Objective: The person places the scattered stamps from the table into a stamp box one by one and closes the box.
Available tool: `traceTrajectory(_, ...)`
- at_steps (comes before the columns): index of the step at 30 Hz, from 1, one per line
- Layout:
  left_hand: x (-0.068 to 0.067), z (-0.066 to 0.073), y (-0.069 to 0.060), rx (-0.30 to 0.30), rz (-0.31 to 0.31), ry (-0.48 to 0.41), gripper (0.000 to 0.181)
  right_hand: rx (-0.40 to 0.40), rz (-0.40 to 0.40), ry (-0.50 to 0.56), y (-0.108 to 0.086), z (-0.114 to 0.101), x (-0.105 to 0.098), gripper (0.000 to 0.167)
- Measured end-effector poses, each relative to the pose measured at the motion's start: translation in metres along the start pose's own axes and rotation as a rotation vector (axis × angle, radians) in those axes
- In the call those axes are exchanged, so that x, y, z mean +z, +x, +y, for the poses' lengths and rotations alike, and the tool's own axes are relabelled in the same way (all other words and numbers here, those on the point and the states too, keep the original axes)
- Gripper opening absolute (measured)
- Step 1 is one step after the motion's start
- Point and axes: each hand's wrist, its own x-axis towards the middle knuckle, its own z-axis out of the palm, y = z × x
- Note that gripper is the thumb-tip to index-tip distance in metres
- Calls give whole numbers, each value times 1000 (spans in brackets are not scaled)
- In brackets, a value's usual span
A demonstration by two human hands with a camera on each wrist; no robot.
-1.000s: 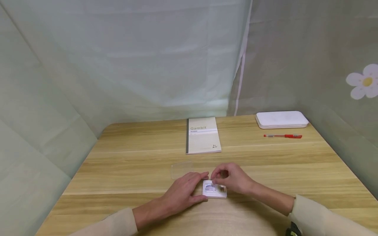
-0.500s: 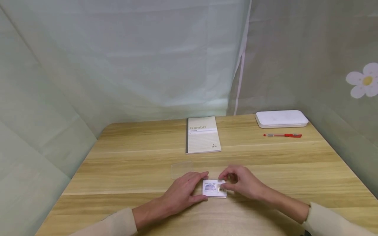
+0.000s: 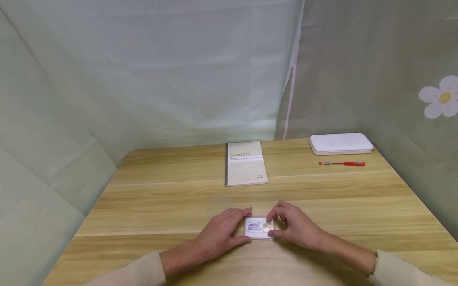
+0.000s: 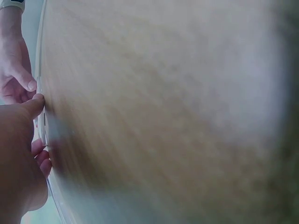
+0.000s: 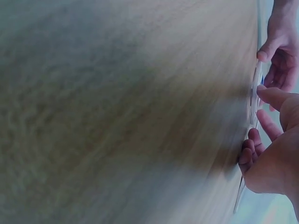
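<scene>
A small white card-like holder [image 3: 259, 236] lies flat on the table in front of me. On its left part sits a stamp-like picture [image 3: 254, 227] in pale violet. My left hand [image 3: 223, 228] holds the holder's left end, thumb at the near edge and fingers at the far edge. My right hand [image 3: 297, 226] is at the right end, with thumb and index finger at opposite edges of a small gold stamp-like square [image 3: 267, 227]. The wrist views show both thumbs at the holder's edge; the holder's face is hidden there.
Behind my left hand lies a clear plastic sheet [image 3: 219, 204]. Farther back on the wooden table [image 3: 161, 206] is a Gambit notebook [image 3: 246, 163]. At the back right are a white case [image 3: 341, 143] and a red pen [image 3: 341, 163]. Cloth curtains surround the table.
My right hand has moved right, from over the violet picture to the gold square, and its thumb has come down to the square's near edge. My left hand stays put.
</scene>
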Motion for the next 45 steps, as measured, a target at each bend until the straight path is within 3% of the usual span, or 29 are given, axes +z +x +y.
traceTrajectory(9, -1, 1, 0, -3, -2, 1, 75, 8, 16, -55, 0, 1, 4, 26)
traceTrajectory(33, -3, 1, 1, -7, -21, 23, 77, -1, 54, -82, -1, 0, 5, 26)
traceTrajectory(45, -1, 0, -1, 9, -2, 20, 76, -8, 66, -103, -1, 1, 6, 27)
